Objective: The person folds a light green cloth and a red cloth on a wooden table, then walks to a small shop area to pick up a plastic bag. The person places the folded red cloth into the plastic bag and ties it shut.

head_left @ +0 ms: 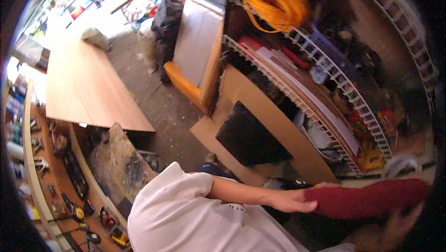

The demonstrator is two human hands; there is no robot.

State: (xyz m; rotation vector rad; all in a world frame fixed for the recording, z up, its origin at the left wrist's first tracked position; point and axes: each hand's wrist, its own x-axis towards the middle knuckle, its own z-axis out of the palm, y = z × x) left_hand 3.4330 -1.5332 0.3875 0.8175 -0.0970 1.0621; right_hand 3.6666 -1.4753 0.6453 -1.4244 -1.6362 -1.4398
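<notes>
my left hand [292, 201] stretches out to the right with its thumb on the near side and its fingers behind, pinching the left end of a long, dark red, cloth-like piece [367, 199]. the piece runs sideways from that grip, its far end well to the right of my left hand. my right hand [397, 226] is a blur just below that far stretch; i cannot tell whether its fingers are spread or closed, or whether they touch the red piece.

back along the arm from my left hand, a white short-sleeved shirt [181, 201] covers my shoulder and body. just beyond my left hand, a flat tan frame [267, 98] leans at a slant around a black rectangular panel [251, 135]. above my right hand, near the red piece, is a clear, rounded, blurred thing [402, 162]. farther out beyond both hands run white wire shelves [355, 96], and above them hangs a loose coil of bright orange cord [276, 3]. well to the left of my left hand lie a broad, light brown wooden board [88, 84] and, lower down, a yellow and black tape measure [79, 213].
</notes>
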